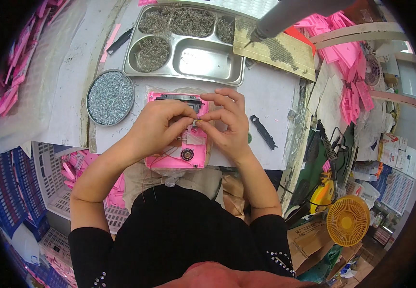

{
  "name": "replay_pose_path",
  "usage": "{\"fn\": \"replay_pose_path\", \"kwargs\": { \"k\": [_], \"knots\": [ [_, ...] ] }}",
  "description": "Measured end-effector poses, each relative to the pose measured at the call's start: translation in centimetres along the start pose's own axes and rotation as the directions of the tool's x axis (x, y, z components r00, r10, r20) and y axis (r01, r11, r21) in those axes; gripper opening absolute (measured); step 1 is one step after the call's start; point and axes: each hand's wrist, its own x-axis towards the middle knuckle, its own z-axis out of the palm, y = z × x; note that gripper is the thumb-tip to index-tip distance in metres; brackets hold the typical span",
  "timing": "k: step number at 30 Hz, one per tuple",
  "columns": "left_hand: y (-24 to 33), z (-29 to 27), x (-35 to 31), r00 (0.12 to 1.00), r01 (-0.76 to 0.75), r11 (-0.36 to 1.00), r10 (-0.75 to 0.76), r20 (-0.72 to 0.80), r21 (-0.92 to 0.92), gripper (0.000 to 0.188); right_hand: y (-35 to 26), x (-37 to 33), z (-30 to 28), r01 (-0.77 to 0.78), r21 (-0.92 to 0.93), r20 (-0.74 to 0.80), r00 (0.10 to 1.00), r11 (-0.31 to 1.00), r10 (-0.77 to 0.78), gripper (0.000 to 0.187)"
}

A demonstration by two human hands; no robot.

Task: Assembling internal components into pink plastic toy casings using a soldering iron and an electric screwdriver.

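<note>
A pink plastic casing (199,152) lies in front of me at the table's near edge. My left hand (157,126) and my right hand (229,126) meet over its middle. Between their thumbs and fingertips is a small pale piece (196,123), mostly covered, its kind unclear. A long black plastic part (181,97) sits along the casing's far end. Near its close end is a round black part (187,154) with a metallic centre, like a small speaker. Thin wires (162,157) run from the casing toward my lap.
A grey dish of small screws (110,97) stands left; a metal compartment tray (203,60) holding springs is behind. Above the tan board (275,50) hangs a power screwdriver (261,32). A loose black part (263,132) lies right. A yellow fan (348,221) stands lower right.
</note>
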Motion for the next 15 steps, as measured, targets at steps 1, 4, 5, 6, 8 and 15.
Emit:
{"fn": "replay_pose_path", "kwargs": {
  "k": [1,4,5,6,8,15],
  "knots": [
    [-0.1,-0.1,-0.2,1.000,-0.022,0.999,0.022,0.004,0.037,0.012,0.0,0.1,0.0,0.024,-0.009,0.023,0.999,1.000,-0.024,0.019],
    [-0.6,-0.6,-0.7,0.997,-0.079,0.985,0.074,0.038,0.153,0.011,-0.1,0.8,-0.3,0.095,-0.017,0.089,0.992,0.995,-0.093,0.020],
    [-0.7,-0.7,-0.7,0.995,-0.091,0.976,0.081,0.061,0.195,0.010,0.0,1.0,-0.4,0.116,-0.010,0.108,0.988,0.993,-0.114,0.020],
    [-0.7,-0.8,-0.7,0.993,-0.106,0.966,0.088,0.084,0.237,0.009,0.1,1.2,-0.4,0.136,-0.002,0.126,0.983,0.991,-0.135,0.021],
    [0.1,-0.8,-0.5,0.995,0.000,0.985,-0.017,0.096,0.175,0.009,0.2,1.4,-0.6,0.163,0.001,0.157,0.974,0.987,-0.161,0.022],
    [-0.9,-0.1,-1.4,1.000,-0.028,0.997,0.028,-0.006,0.070,0.006,-1.7,-0.4,-3.9,0.048,-0.170,0.058,0.998,0.984,-0.038,0.022]
  ]
}}
